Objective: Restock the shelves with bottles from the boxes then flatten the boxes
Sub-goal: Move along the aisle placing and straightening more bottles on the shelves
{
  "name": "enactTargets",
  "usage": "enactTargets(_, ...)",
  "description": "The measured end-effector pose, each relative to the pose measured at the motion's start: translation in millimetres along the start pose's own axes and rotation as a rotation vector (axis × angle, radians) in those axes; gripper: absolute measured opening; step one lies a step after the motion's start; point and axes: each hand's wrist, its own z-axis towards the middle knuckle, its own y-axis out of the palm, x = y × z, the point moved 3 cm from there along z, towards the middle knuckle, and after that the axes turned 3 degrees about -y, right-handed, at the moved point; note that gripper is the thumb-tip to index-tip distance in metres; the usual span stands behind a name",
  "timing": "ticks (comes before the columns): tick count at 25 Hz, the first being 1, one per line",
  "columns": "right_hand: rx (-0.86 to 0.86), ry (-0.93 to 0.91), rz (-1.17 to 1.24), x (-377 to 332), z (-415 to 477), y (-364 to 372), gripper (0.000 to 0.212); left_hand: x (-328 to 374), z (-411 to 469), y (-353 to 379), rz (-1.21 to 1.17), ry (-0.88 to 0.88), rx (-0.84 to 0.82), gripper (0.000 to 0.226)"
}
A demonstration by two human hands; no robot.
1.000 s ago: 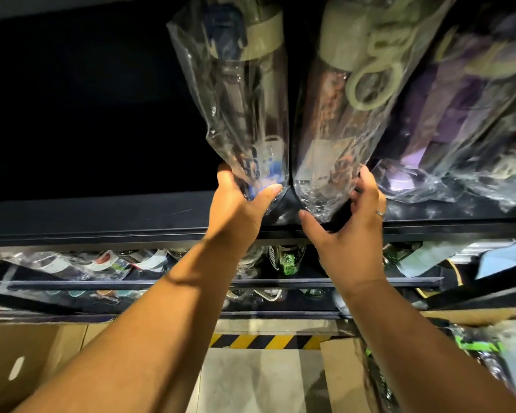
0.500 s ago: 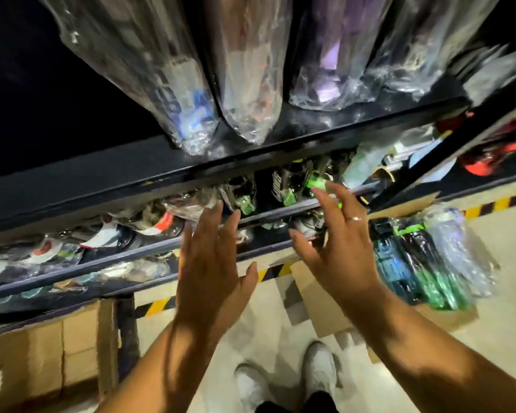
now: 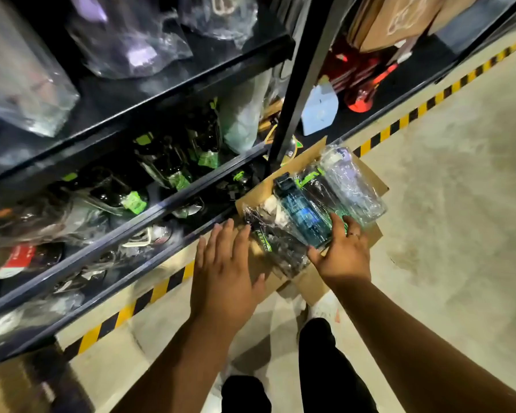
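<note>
Both spread wide: L hand beside black bottle, R hand at base of blue bottle in box.

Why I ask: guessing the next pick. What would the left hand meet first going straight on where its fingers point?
Probably the black wrapped bottle in the cardboard box, just beyond the fingertips of the left hand, though depth is unclear.

The bare left forearm and right forearm reach forward and down. The left hand is flat, palm down, fingers straight and slightly spread. The right hand, wearing a thin finger ring, is also spread, thumb held wide.
</note>
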Motion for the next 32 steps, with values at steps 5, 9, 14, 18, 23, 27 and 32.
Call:
enactTargets(5,-0.070,0.123,-0.003,76,77,22,0.090,54,45,73,-0.106,0.034,-0.102,0.094)
enactTargets(9,-0.147,0.103,-0.006,111,148,67,0.099,83,85,125,-0.033,0.005,-0.131,0.087)
enactTargets(14,-0.311,0.091,0.002,141,189,114,0.102,100,113,178,-0.132,-0.100,-0.215,0.082)
enactTargets(18,-0.321,0.055,0.079,160,198,110,0.102,115,147,182,-0.099,-0.206,-0.291,0.083)
enactTargets(23,-0.327,0.153,0.702,161,168,68,0.087,156,187,178,-0.617,-0.570,-0.380,0.072)
enactTargets(27,-0.293,-0.051,0.805,144,143,48,0.070,177,197,185,-0.971,-0.817,-0.386,0.126)
enactTargets(32,-0.065,-0.276,0.426,167,197,34,0.062,155,207,181,-1.127,-0.956,-0.313,0.129)
